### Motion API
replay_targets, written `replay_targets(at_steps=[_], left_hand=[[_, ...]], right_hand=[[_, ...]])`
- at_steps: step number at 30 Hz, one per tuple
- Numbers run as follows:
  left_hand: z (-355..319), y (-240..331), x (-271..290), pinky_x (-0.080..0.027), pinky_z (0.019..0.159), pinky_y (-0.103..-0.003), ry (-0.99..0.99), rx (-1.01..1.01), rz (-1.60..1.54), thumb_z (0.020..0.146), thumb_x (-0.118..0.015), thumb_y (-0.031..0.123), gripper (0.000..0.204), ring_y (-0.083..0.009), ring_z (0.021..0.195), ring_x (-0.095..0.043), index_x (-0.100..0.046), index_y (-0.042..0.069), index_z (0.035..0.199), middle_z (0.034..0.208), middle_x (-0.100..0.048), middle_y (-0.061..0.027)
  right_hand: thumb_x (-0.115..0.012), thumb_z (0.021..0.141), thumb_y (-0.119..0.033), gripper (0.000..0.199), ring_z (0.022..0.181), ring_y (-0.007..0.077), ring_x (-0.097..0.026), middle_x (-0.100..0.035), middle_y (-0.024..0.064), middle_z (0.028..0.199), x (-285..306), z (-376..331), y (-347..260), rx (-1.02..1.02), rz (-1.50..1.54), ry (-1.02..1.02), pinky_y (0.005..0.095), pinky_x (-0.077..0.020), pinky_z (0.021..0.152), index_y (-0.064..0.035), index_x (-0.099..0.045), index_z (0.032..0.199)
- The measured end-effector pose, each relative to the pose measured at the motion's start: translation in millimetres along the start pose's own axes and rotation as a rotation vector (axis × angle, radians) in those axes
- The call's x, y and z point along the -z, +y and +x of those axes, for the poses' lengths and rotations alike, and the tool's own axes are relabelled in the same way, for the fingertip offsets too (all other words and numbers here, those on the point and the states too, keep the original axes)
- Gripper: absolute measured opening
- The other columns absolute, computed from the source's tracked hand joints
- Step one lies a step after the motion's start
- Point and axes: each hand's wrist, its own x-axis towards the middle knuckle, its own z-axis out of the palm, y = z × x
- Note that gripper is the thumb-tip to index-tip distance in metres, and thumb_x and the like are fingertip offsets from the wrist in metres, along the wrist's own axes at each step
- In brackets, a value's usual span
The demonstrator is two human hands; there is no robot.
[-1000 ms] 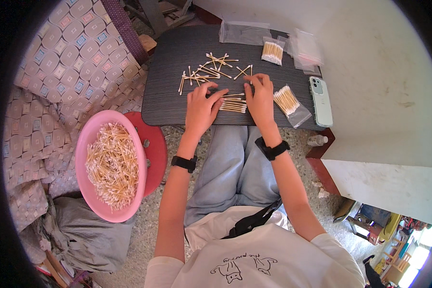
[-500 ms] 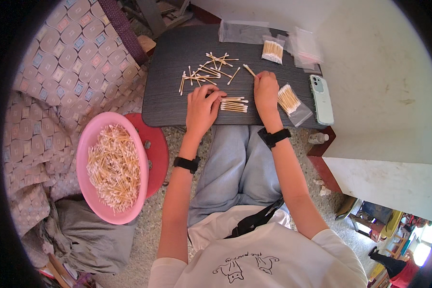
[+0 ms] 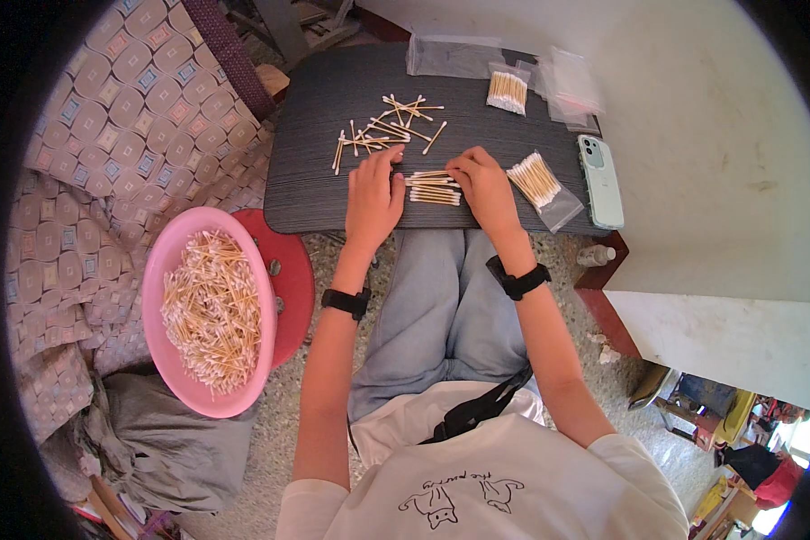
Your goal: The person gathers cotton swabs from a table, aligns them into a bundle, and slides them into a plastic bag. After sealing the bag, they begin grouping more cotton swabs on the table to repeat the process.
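I judge that I'm lining up swabs side by side: the row [image 3: 435,193] lies on the desk [image 3: 310,200] between my hands. My left hand [image 3: 373,205] is loosely spread at the row's left end; my right hand [image 3: 489,191] has its fingertips bunched at the right end, though I can't tell whether they pinch a swab. Loose swabs [image 3: 400,124] lie beyond. The next move seems to call for light, even fingertip pressure, keeping the tips level.
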Motion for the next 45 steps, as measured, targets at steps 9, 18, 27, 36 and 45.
replay_targets(at_steps=[9, 18, 27, 36, 45], left_hand=[[-1, 1, 2, -0.038, 0.09, -0.038, -0.032, -0.018, 0.05, 0.086, -0.051, 0.001, 0.035, -0.0251, 0.102, -0.055, -0.057, 0.01, 0.12, 0.108, -0.061, -0.0062], [0, -1, 2, -0.039, 0.089, -0.037, -0.045, 0.003, 0.062, 0.087, -0.051, 0.003, 0.031, -0.0251, 0.102, -0.054, -0.06, 0.011, 0.116, 0.111, -0.061, -0.0052], [0, -1, 1, -0.038, 0.089, -0.037, -0.035, -0.026, 0.083, 0.086, -0.05, 0.002, 0.029, -0.0254, 0.102, -0.054, -0.062, 0.011, 0.111, 0.11, -0.06, -0.0048], [0, -3, 1, -0.038, 0.088, -0.038, -0.032, -0.024, 0.097, 0.087, -0.053, 0.005, 0.024, -0.0245, 0.102, -0.054, -0.063, 0.011, 0.107, 0.108, -0.06, -0.004], [1, -9, -6, -0.038, 0.088, -0.038, -0.01, -0.015, 0.084, 0.091, -0.063, 0.026, 0.017, -0.0243, 0.101, -0.055, -0.065, 0.01, 0.093, 0.106, -0.06, -0.0024]], right_hand=[[-0.063, 0.084, -0.005, 0.01, 0.083, 0.033, -0.061, -0.058, 0.0122, 0.088, -2, 7, 3, 0.042, 0.077, -0.046, 0.0408, -0.0506, 0.074, -0.0034, -0.068, 0.093], [-0.062, 0.085, -0.006, 0.01, 0.086, 0.0321, -0.061, -0.057, 0.0115, 0.093, -6, 9, 4, 0.118, 0.06, -0.019, 0.0399, -0.0499, 0.074, -0.0045, -0.067, 0.094], [-0.062, 0.088, -0.005, 0.013, 0.086, 0.0298, -0.061, -0.059, 0.0105, 0.101, -12, 9, 9, 0.089, 0.126, 0.021, 0.0379, -0.0498, 0.075, -0.0044, -0.07, 0.098], [-0.067, 0.082, -0.005, 0.011, 0.085, 0.0303, -0.06, -0.06, 0.0119, 0.092, -10, -3, 2, 0.046, 0.166, 0.042, 0.0397, -0.0491, 0.076, -0.0013, -0.07, 0.093], [-0.067, 0.082, -0.005, 0.009, 0.085, 0.0293, -0.06, -0.06, 0.0108, 0.087, -12, -3, 3, 0.003, 0.21, 0.058, 0.0392, -0.0485, 0.074, -0.0029, -0.07, 0.09]])
